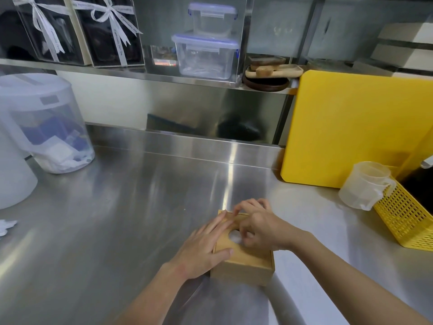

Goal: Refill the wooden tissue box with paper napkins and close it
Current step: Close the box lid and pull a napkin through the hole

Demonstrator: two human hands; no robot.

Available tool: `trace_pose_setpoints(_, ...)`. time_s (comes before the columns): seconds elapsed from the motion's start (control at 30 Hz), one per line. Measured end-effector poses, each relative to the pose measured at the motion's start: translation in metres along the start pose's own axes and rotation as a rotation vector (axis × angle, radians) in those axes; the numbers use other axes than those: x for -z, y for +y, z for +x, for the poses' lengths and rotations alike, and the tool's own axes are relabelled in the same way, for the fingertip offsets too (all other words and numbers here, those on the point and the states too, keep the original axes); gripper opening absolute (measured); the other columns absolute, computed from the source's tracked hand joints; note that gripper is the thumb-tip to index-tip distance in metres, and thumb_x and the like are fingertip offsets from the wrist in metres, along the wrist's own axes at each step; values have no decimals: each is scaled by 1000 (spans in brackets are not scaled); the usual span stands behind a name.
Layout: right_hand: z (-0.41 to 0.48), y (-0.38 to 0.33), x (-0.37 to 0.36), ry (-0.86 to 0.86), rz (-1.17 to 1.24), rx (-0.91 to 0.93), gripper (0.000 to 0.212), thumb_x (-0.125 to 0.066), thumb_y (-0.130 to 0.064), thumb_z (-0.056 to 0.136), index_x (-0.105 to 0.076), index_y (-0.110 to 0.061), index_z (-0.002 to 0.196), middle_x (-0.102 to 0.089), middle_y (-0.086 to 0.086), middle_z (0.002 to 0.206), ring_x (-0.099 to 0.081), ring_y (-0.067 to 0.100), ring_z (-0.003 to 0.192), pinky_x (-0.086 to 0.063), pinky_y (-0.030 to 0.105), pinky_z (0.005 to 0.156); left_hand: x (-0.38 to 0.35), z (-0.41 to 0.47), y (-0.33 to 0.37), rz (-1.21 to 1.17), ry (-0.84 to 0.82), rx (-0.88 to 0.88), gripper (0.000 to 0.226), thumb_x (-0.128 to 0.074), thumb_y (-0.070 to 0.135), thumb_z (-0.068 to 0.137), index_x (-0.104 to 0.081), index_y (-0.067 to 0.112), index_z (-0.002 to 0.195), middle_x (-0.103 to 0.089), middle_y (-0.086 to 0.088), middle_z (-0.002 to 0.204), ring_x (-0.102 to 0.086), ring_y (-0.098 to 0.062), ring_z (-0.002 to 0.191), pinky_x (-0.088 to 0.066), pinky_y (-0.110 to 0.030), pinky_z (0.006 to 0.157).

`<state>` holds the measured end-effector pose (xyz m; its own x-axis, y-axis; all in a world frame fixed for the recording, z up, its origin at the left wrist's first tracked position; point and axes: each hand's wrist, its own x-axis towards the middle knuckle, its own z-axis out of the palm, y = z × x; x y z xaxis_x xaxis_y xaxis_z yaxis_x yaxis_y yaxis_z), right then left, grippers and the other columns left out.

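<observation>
The wooden tissue box (246, 266) sits on the steel counter in front of me, its lid on top with a round hole where white napkin paper (235, 236) shows. My left hand (206, 245) lies flat over the box's left side, fingers stretched along the lid and thumb on its top. My right hand (257, 227) rests on the lid's far right part, fingers curled at the edge of the hole, touching the white paper. Whether those fingers pinch the paper is unclear.
A yellow cutting board (356, 127) leans at the right, with a clear measuring jug (365, 184) and a yellow perforated basket (407, 219) before it. A translucent lidded container (44, 123) stands at the left. A white paper scrap (5, 226) lies at the left edge. Shelves above hold plastic boxes (206, 57).
</observation>
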<state>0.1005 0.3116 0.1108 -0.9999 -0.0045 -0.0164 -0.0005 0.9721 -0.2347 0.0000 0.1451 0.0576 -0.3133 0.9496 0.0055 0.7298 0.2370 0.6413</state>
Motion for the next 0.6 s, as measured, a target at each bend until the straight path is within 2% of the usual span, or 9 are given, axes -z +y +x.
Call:
trace_pose_setpoints(0.13, -10, -5, 8, 74, 36, 10, 13, -63, -23, 81, -66, -12, 75, -56, -2, 111, -45, 12, 102, -20, 25, 88, 0, 3, 3, 50, 74, -7, 67, -49, 46, 78, -27, 33, 140, -6, 25, 150, 4, 2, 139, 4, -16, 105)
trace_pose_setpoints(0.2, -18, -11, 7, 120, -21, 57, 10, -63, -19, 79, -64, -10, 75, -63, 1, 102, -55, 16, 93, -33, 28, 85, 1, 6, 7, 87, 136, -39, 65, -55, 44, 76, -35, 28, 136, -21, 17, 151, 2, 3, 137, 10, -8, 101)
trace_pose_setpoints(0.27, -26, -17, 0, 219, -117, 146, 7, -69, -14, 72, -65, -9, 72, -69, 5, 89, -62, 22, 78, -49, 33, 71, 1, 9, 12, 123, 179, -89, 63, -56, 44, 76, -38, 27, 134, -32, 13, 146, -3, 6, 134, 11, -3, 98)
trace_pose_setpoints(0.33, -32, -20, -9, 291, -161, 220, 10, -71, -10, 68, -65, -8, 76, -69, 7, 79, -62, 24, 67, -51, 32, 62, -2, 12, 17, 143, 193, -136, 58, -56, 40, 76, -41, 26, 130, -40, 13, 140, -9, 4, 132, 10, -2, 97)
trace_pose_setpoints(0.43, -38, -17, -17, 339, -130, 207, 9, -70, -8, 68, -64, -8, 75, -68, 7, 82, -62, 25, 69, -50, 32, 64, -7, 18, 21, 117, 186, -136, 44, -54, 30, 78, -49, 24, 121, -46, 11, 132, -20, -4, 130, 4, 0, 95)
trace_pose_setpoints(0.53, -36, -11, -14, 349, 44, 46, 9, -68, -12, 73, -60, -8, 72, -67, 6, 88, -62, 22, 78, -48, 38, 71, -8, 24, 20, 69, 205, -91, 18, -55, 31, 85, -59, 20, 98, -51, 10, 121, -33, -6, 119, -11, -7, 90)
trace_pose_setpoints(0.6, -33, -5, -13, 331, 141, -78, 12, -64, -20, 81, -58, -9, 80, -65, 2, 91, -56, 14, 80, -45, 39, 79, -7, 27, 20, 58, 206, -62, 14, -55, 30, 88, -59, 17, 88, -53, 10, 117, -35, -5, 114, -15, -11, 88)
